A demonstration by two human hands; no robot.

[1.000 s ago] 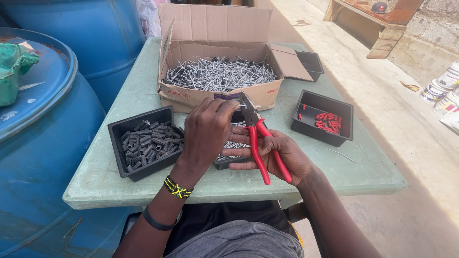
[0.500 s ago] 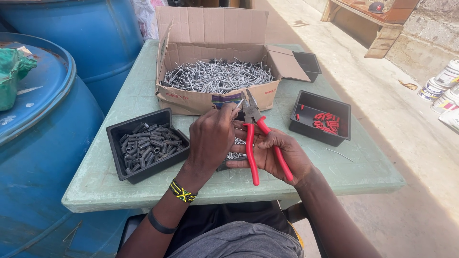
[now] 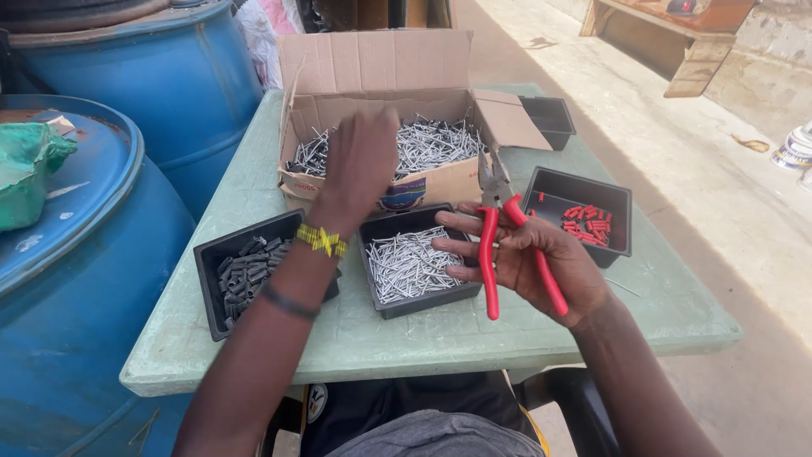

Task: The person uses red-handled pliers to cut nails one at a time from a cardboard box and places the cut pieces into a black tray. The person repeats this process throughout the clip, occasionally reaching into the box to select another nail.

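Since the earlier frames, the left hand (image 3: 362,161) has left the pliers and reached forward over the cardboard box (image 3: 385,80), and the middle tray, hidden under the hands before, now shows in full.

Largest items: two blue drums (image 3: 76,279) stand at the left edge, the nearer one carrying a green cloth (image 3: 25,169) on its lid. A pale green worktop (image 3: 440,338) bears everything else.

The open cardboard box sits at the far side of the worktop and holds a heap of loose metal nails (image 3: 431,140). Three black trays lie in a row in front of it: the left tray (image 3: 211,292) holds dark grey plastic pieces, the middle tray (image 3: 423,300) holds nails, and the right tray (image 3: 592,190) holds a few small red pieces. A fourth, smaller black tray (image 3: 550,118) sits behind the box flap.

The left hand, blurred, hovers over the nails in the box; whether its grip is closed on anything cannot be told. The right hand (image 3: 529,262) holds the red-handled pliers (image 3: 495,245) upright over the gap between the middle and right trays, fingers spread loosely around the handles, jaws nearly shut at the top.
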